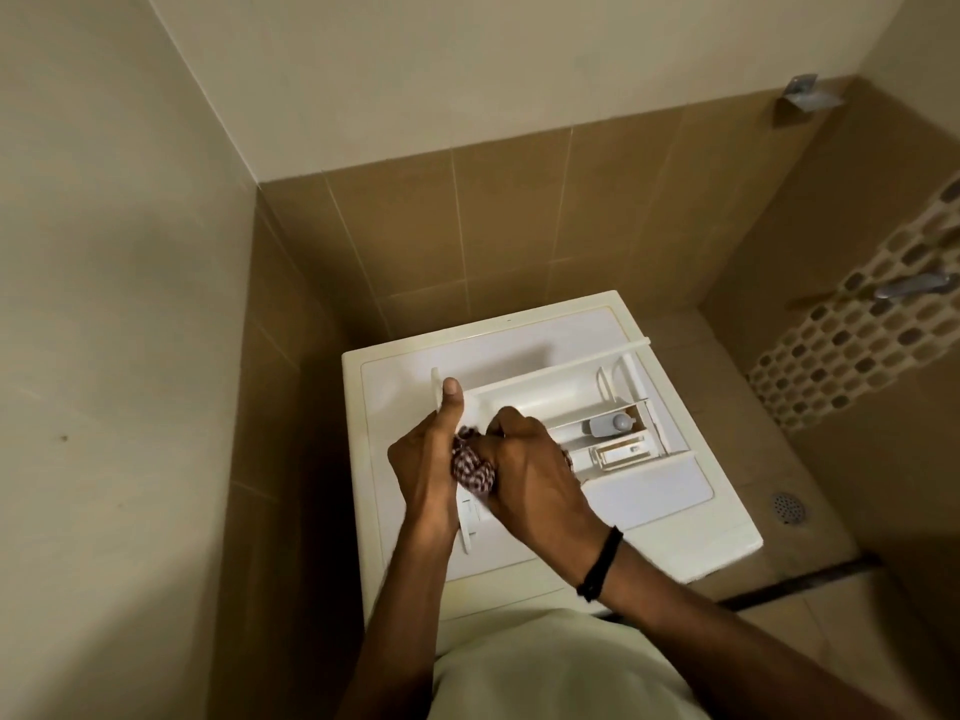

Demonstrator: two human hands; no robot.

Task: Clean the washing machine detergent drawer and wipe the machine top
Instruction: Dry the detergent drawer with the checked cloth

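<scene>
White plastic detergent drawer (561, 402) lying on the white washing machine top (691, 537)
Left hand (431, 459) grips the drawer's front panel, thumb up; right hand (530, 470) clenches a red-and-white checked cloth (472, 470) against it.

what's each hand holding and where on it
The left hand grips the detergent drawer by its front panel end, thumb up along it. The right hand holds a bunched checked cloth pressed into the drawer.

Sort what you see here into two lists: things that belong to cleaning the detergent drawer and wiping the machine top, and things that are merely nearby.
Belongs to the job:
detergent drawer
checked cloth
washing machine top
left hand
right hand

Merely nearby:
floor drain
wall tap
metal wall bracket
</scene>
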